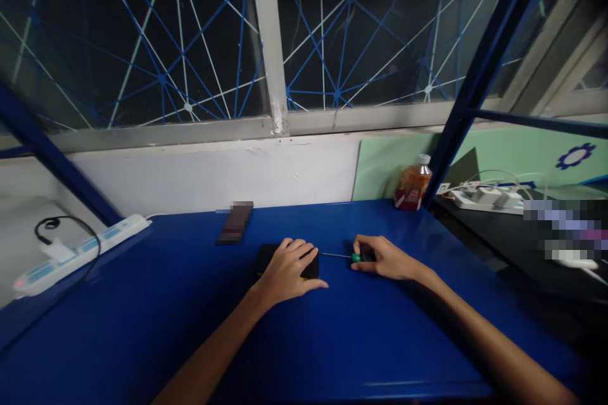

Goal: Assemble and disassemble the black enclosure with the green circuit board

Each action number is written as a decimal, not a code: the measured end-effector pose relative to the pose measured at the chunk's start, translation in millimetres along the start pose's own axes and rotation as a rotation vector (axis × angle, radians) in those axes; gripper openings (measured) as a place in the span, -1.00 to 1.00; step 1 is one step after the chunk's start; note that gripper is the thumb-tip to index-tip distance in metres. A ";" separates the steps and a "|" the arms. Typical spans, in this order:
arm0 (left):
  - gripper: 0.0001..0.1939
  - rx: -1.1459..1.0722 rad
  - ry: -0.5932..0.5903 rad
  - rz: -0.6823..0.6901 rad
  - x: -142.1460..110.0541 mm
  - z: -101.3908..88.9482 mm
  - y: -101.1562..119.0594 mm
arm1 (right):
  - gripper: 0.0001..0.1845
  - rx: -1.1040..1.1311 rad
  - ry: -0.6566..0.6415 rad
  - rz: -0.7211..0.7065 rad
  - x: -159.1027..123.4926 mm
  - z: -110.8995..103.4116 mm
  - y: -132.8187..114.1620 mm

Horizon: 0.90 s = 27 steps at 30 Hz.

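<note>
On the blue table, a flat black box-like object point(311, 269) with a thin yellow trace along its near edge lies under my left hand point(289, 269). The fingers of that hand reach over the top and its thumb lies by the near right side, holding the object; the palm covers much of it. To the right, my right hand point(384, 258) is closed round the green and black handle of a screwdriver point(356, 257). Its thin metal shaft points left, with the tip by the right side of the black object. Whether the tip touches it I cannot tell.
A dark flat item point(235, 224), partly blurred, lies behind my left hand. A drink bottle point(413, 183) stands at the back right. White power strips point(85, 253) with cables lie at the left and on the black table at right. Blue frame posts point(456, 120) flank the table.
</note>
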<state>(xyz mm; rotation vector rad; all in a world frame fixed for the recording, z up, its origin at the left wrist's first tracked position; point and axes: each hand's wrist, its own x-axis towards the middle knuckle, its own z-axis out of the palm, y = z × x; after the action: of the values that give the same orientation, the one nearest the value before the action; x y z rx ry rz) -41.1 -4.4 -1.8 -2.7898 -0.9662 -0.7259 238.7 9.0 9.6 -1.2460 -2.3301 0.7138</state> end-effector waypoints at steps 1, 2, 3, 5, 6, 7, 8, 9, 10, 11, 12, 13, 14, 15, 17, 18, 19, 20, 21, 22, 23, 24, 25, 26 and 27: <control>-0.34 0.000 0.004 -0.001 0.0 1.0 0.4 | -0.62 -0.001 0.010 0.010 -0.7 0.4 -0.7; -0.33 -0.002 0.004 -0.003 0.1 1.9 1.0 | -0.63 -0.003 0.023 0.025 -1.3 0.1 -1.2; -0.33 -0.004 0.006 -0.007 0.5 2.5 1.8 | -0.62 -0.004 0.034 0.043 -1.9 -0.9 -1.2; -0.31 -0.015 0.008 -0.012 1.3 3.2 3.5 | -0.56 0.030 0.014 0.069 -2.7 -3.9 0.2; -0.30 -0.021 0.012 -0.012 1.7 3.5 4.1 | -0.54 0.032 -0.008 0.081 -2.9 -5.6 1.8; -0.30 -0.026 0.005 -0.011 1.9 3.8 4.5 | -0.54 0.026 -0.022 0.087 -2.9 -7.0 3.8; -0.29 -0.029 0.004 -0.016 2.0 4.1 4.7 | -0.54 0.013 -0.024 0.080 -2.7 -7.9 6.0; -0.28 -0.031 0.007 -0.017 1.9 4.4 4.8 | -0.54 0.000 -0.019 0.066 -2.6 -8.4 8.3; -0.28 -0.031 0.006 -0.019 1.6 4.7 4.7 | -0.56 -0.007 -0.017 0.054 -2.4 -8.3 10.4; -0.28 -0.032 0.006 -0.020 1.2 4.9 4.5 | -0.57 -0.015 -0.012 0.053 -2.2 -7.7 12.2; -0.28 -0.033 0.006 -0.019 0.8 4.9 4.4 | -0.59 -0.018 -0.010 0.058 -2.0 -6.6 13.5; -0.29 -0.033 0.004 -0.018 0.4 4.7 4.3 | -0.60 -0.017 -0.008 0.066 -1.8 -5.2 14.3; -0.29 -0.035 0.005 -0.016 0.1 4.3 4.2 | -0.60 -0.014 -0.010 0.075 -1.5 -3.6 14.7; -0.30 -0.036 0.006 -0.015 -0.1 3.8 4.1 | -0.60 -0.005 -0.007 0.072 -1.2 -2.1 14.5; -0.33 -0.040 0.009 -0.012 -0.2 2.2 4.0 | -0.61 0.011 -0.014 0.062 -0.4 -0.1 12.9; -0.34 -0.043 0.005 -0.010 -0.2 1.4 3.8 | -0.61 0.012 -0.018 0.061 0.0 0.2 11.5; -0.35 -0.044 -0.002 -0.008 -0.3 0.5 3.5 | -0.62 0.006 -0.019 0.060 0.3 -0.3 10.0; -0.35 -0.045 -0.010 -0.007 -0.3 -0.3 3.2 | -0.62 -0.001 -0.017 0.058 0.5 -1.4 8.4; -0.36 -0.046 -0.018 -0.004 -0.4 -0.9 2.8 | -0.63 -0.006 -0.026 0.056 0.5 -3.1 6.8; -0.36 -0.045 -0.023 -0.005 -0.6 -1.4 2.3 | -0.62 -0.010 -0.039 0.059 0.4 -5.0 5.5; -0.37 -0.045 -0.027 -0.006 -0.9 -1.8 1.8 | -0.58 -0.014 -0.060 0.065 0.2 -7.1 4.5; -0.38 -0.047 -0.031 -0.008 -1.1 -2.1 1.3 | -0.54 -0.022 -0.075 0.064 0.0 -8.9 4.0; -0.39 -0.049 -0.033 -0.012 -1.5 -2.3 1.0 | -0.52 -0.034 -0.086 0.059 -0.2 -10.3 3.9; -0.38 -0.055 -0.036 -0.014 -1.8 -2.5 0.7 | -0.52 -0.046 -0.083 0.058 -0.3 -11.1 4.2; -0.38 -0.060 -0.036 -0.015 -2.2 -2.6 0.5 | -0.53 -0.067 -0.059 0.064 -0.3 -11.2 4.8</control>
<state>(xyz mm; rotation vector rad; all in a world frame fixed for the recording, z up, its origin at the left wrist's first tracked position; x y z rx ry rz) -43.4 -6.6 -0.6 -2.8596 -0.9890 -0.7216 248.2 13.7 15.5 -1.3513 -2.3892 0.7085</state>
